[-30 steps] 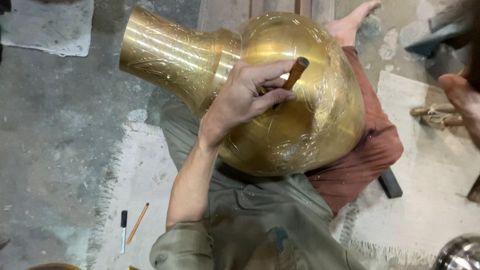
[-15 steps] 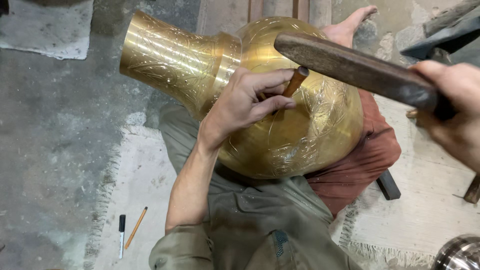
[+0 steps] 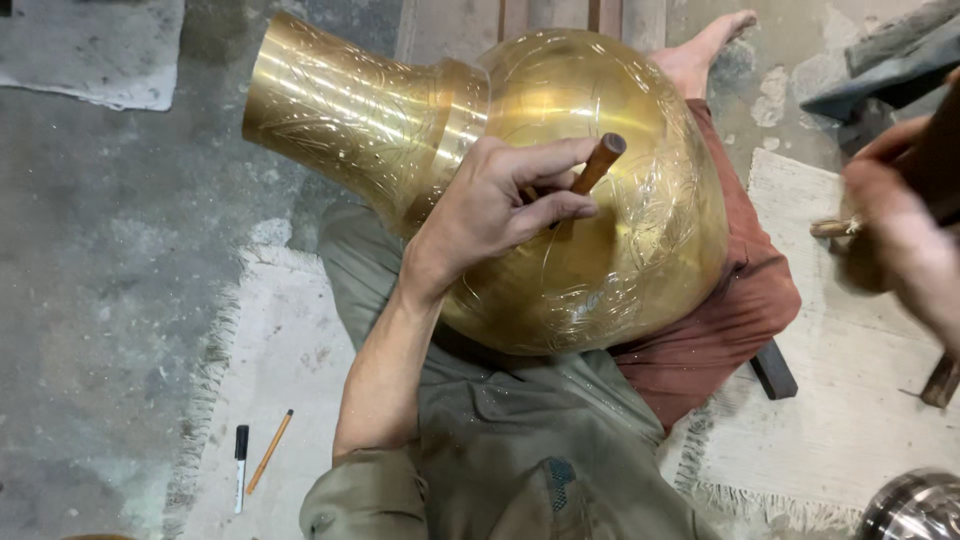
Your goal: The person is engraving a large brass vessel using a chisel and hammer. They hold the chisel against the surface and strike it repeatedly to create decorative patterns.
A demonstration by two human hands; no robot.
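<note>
Rough grey concrete floor (image 3: pixel 110 260) here, with a pale fringed mat (image 3: pixel 270 380) on it where a black marker (image 3: pixel 240 467) and an orange pencil (image 3: pixel 270 450) lie side by side. Another light mat (image 3: pixel 860 400) sits off to the right. The big brass vase (image 3: pixel 600 260) lies on its side across the person's lap, neck pointing up-left, belly propped on a rust-coloured cloth (image 3: pixel 720 340).

The left hand (image 3: pixel 490 210) rests on the vase's belly, fingers pinched around a short wooden-handled chisel (image 3: pixel 597 165) stood against the metal.

Half a second ago a long dark hammer was right over the chisel; now it's swung back out to the right, and the chisel hand hasn't budged.

The right hand (image 3: pixel 900 240) is blurry and cut off at the frame edge. It looks closed around something dark, but honestly can't tell for sure. A shiny metal object (image 3: pixel 915 505) pokes in at the bottom right corner, mostly cropped.
</note>
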